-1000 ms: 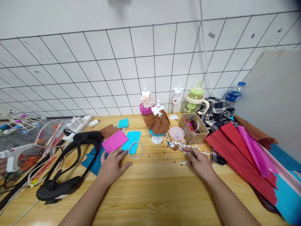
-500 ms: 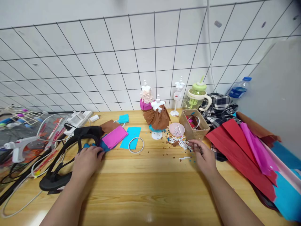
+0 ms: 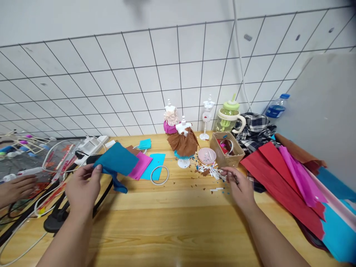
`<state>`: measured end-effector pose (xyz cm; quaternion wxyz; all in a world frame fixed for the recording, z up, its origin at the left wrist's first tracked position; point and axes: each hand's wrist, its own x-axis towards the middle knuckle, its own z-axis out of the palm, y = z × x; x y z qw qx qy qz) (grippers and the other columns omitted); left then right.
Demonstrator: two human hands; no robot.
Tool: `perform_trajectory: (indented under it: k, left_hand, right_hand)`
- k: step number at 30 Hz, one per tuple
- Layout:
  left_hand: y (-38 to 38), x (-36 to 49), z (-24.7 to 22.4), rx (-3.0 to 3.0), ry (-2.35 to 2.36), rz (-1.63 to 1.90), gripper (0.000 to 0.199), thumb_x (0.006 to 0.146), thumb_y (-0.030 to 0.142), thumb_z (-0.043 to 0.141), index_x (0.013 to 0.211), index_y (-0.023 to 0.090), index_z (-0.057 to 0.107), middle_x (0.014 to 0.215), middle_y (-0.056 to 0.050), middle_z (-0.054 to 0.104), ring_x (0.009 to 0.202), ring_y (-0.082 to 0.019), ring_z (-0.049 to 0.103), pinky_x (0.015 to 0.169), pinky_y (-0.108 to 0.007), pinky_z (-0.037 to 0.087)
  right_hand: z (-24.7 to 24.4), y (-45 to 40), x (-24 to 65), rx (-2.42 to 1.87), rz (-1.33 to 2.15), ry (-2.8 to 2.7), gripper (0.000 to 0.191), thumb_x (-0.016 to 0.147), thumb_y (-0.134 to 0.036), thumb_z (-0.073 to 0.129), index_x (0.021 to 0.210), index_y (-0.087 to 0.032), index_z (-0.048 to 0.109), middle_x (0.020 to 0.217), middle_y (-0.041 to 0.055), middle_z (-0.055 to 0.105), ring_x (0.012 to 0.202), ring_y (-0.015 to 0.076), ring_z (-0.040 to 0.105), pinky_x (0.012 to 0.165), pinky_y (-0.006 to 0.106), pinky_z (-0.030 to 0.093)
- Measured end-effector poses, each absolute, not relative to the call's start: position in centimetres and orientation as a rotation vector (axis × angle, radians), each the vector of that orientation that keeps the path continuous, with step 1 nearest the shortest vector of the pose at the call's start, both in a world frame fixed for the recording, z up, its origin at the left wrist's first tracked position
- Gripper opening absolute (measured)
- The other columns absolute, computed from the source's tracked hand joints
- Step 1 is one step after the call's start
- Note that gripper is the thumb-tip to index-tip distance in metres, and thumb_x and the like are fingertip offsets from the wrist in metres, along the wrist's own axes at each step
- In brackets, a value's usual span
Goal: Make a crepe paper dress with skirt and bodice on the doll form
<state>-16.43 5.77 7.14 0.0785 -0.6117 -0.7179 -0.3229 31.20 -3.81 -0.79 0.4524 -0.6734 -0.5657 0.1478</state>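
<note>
Raised since half a second ago: dark teal sheet [image 3: 118,159], pulled up from among black straps, to hang over the tabletop [image 3: 172,230]. Newly in view at far left, beside a white glue gun [image 3: 30,171]: co-worker's hand [image 3: 20,189]. Next along, person's left hand [image 3: 85,185], closed to a pinch of thumb and fingers on the teal sheet's left edge, with a narrow fold drooping below. Behind that wrist, black strapped device [image 3: 51,224], partly hidden. Further right, partly masked by the teal sheet, magenta sheet [image 3: 142,165], then light-blue sheet [image 3: 155,161] with white ring [image 3: 160,184] over its lower edge. Standing upright mid-tabletop, dress form in brown skirt [image 3: 183,144]; then pink bowl [image 3: 204,160], white scraps [image 3: 213,172] and cardboard box [image 3: 229,160]. In front of the box, right hand [image 3: 240,187], fingers curled round a small dark tool [image 3: 237,180], too indistinct to name, fingertips just beside the scraps. At far right, red sheets [image 3: 278,178], with plaid cloth [image 3: 254,124] just behind
</note>
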Motion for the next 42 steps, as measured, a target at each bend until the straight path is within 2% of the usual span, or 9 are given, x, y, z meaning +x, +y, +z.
perform_trajectory:
  k: [5,9,12,14,20,25,28,35,42]
  left_hand:
    - [5.5,-15.5,7.2,-2.028,-1.742,-0.687,0.028,0.088,0.041,0.051,0.094,0.021,0.069,0.104,-0.008,0.072,0.107,-0.029,0.062,0.1,-0.045,0.043]
    - [7.2,-14.7,4.9,-2.298,-1.783,-0.271,0.043,0.087,0.045,0.05,0.118,0.019,0.065,0.124,-0.012,0.065,0.12,-0.035,0.053,0.103,-0.05,0.039]
    - [8.4,-14.2,3.4,-2.443,-1.736,-0.35,0.074,0.085,0.054,0.051,0.145,0.014,0.037,0.147,-0.016,0.045,0.132,-0.033,0.044,0.107,-0.044,0.038]
    - [8.8,-13.6,2.8,-2.524,-1.643,-0.396,0.072,0.087,0.051,0.051,0.148,0.018,0.033,0.151,-0.013,0.04,0.135,-0.03,0.041,0.11,-0.043,0.035]
    - [9.5,-11.8,1.8,-2.74,-1.606,-0.077,0.048,0.089,0.047,0.048,0.133,0.03,0.056,0.143,-0.007,0.053,0.132,-0.029,0.046,0.11,-0.047,0.033]
    - [9.9,-11.6,2.3,-2.521,-1.849,-0.011,0.062,0.091,0.056,0.038,0.142,0.022,0.045,0.137,-0.014,0.057,0.124,-0.033,0.053,0.102,-0.051,0.037]
    - [9.8,-11.9,3.1,-2.38,-1.89,0.036,0.055,0.09,0.056,0.038,0.125,0.021,0.063,0.129,-0.014,0.062,0.116,-0.036,0.057,0.098,-0.056,0.037]
    - [8.8,-8.3,4.2,-2.659,-1.923,-0.586,0.046,0.089,0.052,0.045,0.113,0.02,0.069,0.113,-0.01,0.07,0.106,-0.026,0.062,0.092,-0.037,0.048]
    - [9.0,2.5,1.1,-2.959,-1.977,-0.799,0.059,0.073,0.042,0.07,0.126,0.017,0.061,0.13,-0.015,0.062,0.123,-0.033,0.054,0.101,-0.041,0.042]
  right_hand:
    - [-1.3,-3.7,31.2,-1.648,0.394,-1.41,0.035,0.093,-0.039,0.04,0.111,-0.022,0.065,0.096,0.0057,0.073,0.087,0.0227,0.067,0.078,0.035,0.051]
    - [-1.4,-3.7,31.1,-1.645,0.391,-1.432,0.034,0.092,-0.036,0.04,0.112,-0.022,0.064,0.097,0.0053,0.073,0.086,0.0226,0.067,0.079,0.036,0.051]
    - [-1.3,-3.8,31.0,-1.642,0.389,-1.424,0.034,0.092,-0.036,0.04,0.111,-0.022,0.064,0.096,0.0055,0.073,0.087,0.0229,0.067,0.079,0.036,0.051]
    - [-1.2,-3.8,30.9,-1.639,0.387,-1.424,0.034,0.092,-0.036,0.04,0.111,-0.022,0.064,0.095,0.0055,0.073,0.087,0.0232,0.066,0.079,0.036,0.051]
    - [-1.0,-3.8,30.8,-1.631,0.374,-1.454,0.035,0.092,-0.036,0.039,0.11,-0.022,0.065,0.095,0.0063,0.072,0.081,0.0237,0.066,0.079,0.038,0.051]
    - [-0.9,-3.9,30.9,-1.641,0.384,-1.442,0.037,0.094,-0.039,0.038,0.111,-0.021,0.064,0.094,0.0062,0.072,0.081,0.0228,0.065,0.079,0.037,0.05]
    - [-1.0,-3.8,31.0,-1.648,0.384,-1.45,0.036,0.093,-0.038,0.038,0.112,-0.021,0.064,0.095,0.0054,0.072,0.082,0.0223,0.066,0.078,0.036,0.05]
    - [-0.8,-3.8,30.4,-1.82,0.378,-1.611,0.037,0.089,-0.033,0.042,0.12,-0.027,0.061,0.087,0.0034,0.073,0.079,0.0243,0.067,0.071,0.035,0.05]
    - [0.6,-4.1,27.1,-1.797,0.283,-2.018,0.045,0.088,-0.036,0.05,0.131,-0.024,0.052,0.122,0.0093,0.063,0.109,0.0262,0.06,0.088,0.037,0.046]
